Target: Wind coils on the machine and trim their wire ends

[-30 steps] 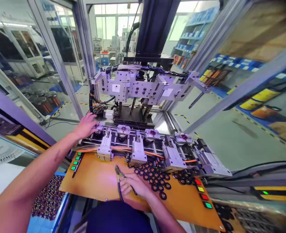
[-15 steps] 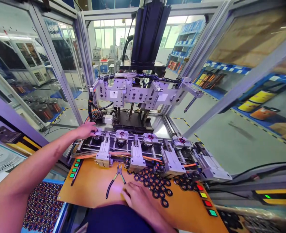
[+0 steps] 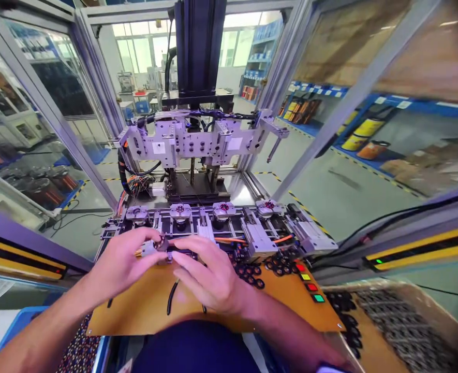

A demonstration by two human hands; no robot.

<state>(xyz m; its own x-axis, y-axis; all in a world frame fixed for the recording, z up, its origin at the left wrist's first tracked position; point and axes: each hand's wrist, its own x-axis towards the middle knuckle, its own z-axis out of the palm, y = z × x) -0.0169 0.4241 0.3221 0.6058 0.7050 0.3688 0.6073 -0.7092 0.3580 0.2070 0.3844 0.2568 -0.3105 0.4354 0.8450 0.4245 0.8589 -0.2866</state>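
Note:
My left hand (image 3: 126, 259) pinches a small round stator core (image 3: 160, 242) between thumb and forefinger, above the front of the machine. From the other side, my right hand (image 3: 213, 272) brings its bent fingers to the same part; their exact contact is hard to make out. Behind them stands a row of clamp holders. The leftmost holder (image 3: 136, 212) shows no red-marked core, while one sits in the second holder (image 3: 179, 210). Below my hands lie cutting pliers (image 3: 172, 298) on the orange-brown board, mostly covered by my right hand.
Several black rings (image 3: 252, 274) lie on the board (image 3: 143, 311) at the right, near coloured buttons (image 3: 311, 287). A blue bin (image 3: 17, 324) of small parts stands lower left. Overhead hangs the machine's plate head (image 3: 197, 142). Yellow-black light barriers (image 3: 426, 247) flank both sides.
My left hand has come back from the leftmost holder with the stator core. My right hand has risen from beside the pliers to meet it. The view has turned right.

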